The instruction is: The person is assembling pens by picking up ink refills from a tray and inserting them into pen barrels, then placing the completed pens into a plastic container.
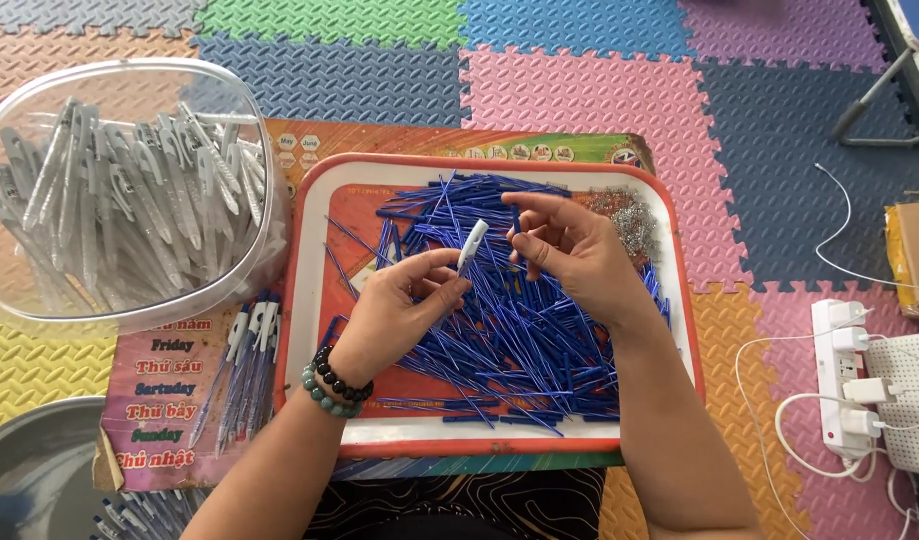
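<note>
Plastic, light and stiff, the pen barrel (471, 245) sits pinched in our left hand (404, 305) above the tray (309, 300); our right hand (569, 250) nips a thin, bendy blue refill (516, 225) near its end.

A tray (299, 300) lies on a printed sheet (164, 400) on the floor mat (579, 90), with a heap of refills (519, 330) in it and springs (629, 215) at its far right corner. Left of the tray stands a tub (264, 130) of pen barrels (119, 200); finished pens (241, 365) lie before it. A power strip (839, 380) lies far right.
</note>
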